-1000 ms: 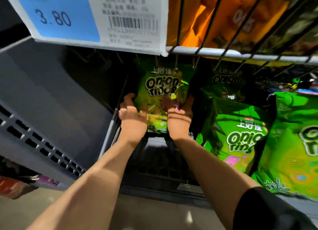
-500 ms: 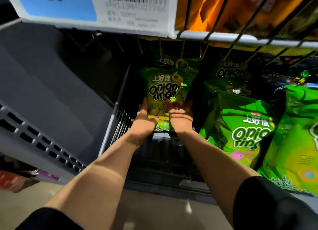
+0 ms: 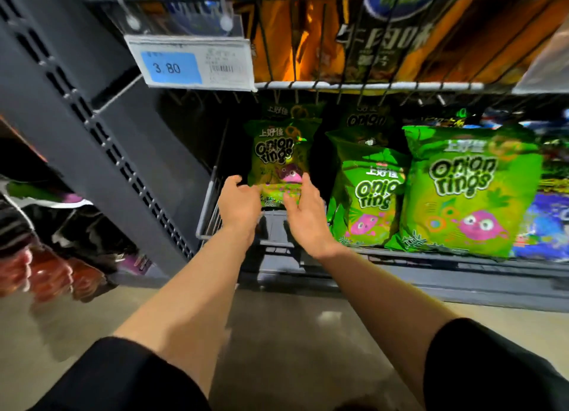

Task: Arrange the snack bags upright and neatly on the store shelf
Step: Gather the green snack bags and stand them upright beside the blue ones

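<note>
Standing the leftmost green foil onion-rings snack bag (image 3: 281, 161) at the left end of the grey wire-front store shelf (image 3: 385, 252), upright, with another bag behind it. Left hand (image 3: 240, 204) just beside its lower left corner, fingers loosely curled, gripping nothing by the look of it. Right hand (image 3: 304, 210) spread open at the lower right edge, maybe brushing it, hard to tell. Best bet now: ease both off slowly, ready to catch a tip forward. Then square the face with the two bigger green onion-rings bags (image 3: 468, 189) to the right. Blue 3.80 price tag (image 3: 191, 67) hanging above; orange crisp packets (image 3: 295, 44) overhead.
</note>
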`<state>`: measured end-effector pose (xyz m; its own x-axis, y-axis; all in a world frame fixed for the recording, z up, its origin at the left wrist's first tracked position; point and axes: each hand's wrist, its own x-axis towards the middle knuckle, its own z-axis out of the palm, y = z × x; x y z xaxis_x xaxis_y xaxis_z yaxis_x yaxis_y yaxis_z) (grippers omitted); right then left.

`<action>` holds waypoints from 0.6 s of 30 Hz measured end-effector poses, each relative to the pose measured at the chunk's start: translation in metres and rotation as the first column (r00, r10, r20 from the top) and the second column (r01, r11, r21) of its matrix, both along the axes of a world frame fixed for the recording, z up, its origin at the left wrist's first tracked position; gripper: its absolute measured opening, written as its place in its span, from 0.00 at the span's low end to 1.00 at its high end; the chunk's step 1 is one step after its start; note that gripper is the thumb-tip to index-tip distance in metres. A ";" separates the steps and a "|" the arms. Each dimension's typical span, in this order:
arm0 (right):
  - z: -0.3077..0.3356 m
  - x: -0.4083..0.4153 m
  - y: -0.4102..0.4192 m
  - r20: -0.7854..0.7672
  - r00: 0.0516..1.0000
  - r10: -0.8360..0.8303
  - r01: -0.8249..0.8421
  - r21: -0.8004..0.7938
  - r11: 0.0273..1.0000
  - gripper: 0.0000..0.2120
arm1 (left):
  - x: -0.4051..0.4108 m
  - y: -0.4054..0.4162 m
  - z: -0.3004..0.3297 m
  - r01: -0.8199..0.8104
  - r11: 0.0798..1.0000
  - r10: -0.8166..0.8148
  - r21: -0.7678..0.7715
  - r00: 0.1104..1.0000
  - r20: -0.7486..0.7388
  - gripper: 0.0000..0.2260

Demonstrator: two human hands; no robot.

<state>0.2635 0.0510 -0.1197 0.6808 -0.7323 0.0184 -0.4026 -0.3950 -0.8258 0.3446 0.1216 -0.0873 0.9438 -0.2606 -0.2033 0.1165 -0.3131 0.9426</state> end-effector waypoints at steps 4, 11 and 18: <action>0.022 -0.068 0.020 0.131 0.990 -0.048 0.050 -0.010 0.999 0.14 | -0.055 0.011 0.016 -0.055 0.998 0.056 -0.042 0.998 0.027 0.10; 0.061 -0.186 -0.026 0.274 0.845 -0.459 0.531 -0.331 0.780 0.12 | -0.170 -0.030 0.034 0.358 0.914 -0.352 -0.193 0.934 0.068 0.04; 0.058 -0.252 -0.104 0.133 0.786 -0.604 0.611 -0.012 0.792 0.48 | -0.234 -0.080 0.037 0.604 0.790 -0.606 -0.103 0.795 0.015 0.30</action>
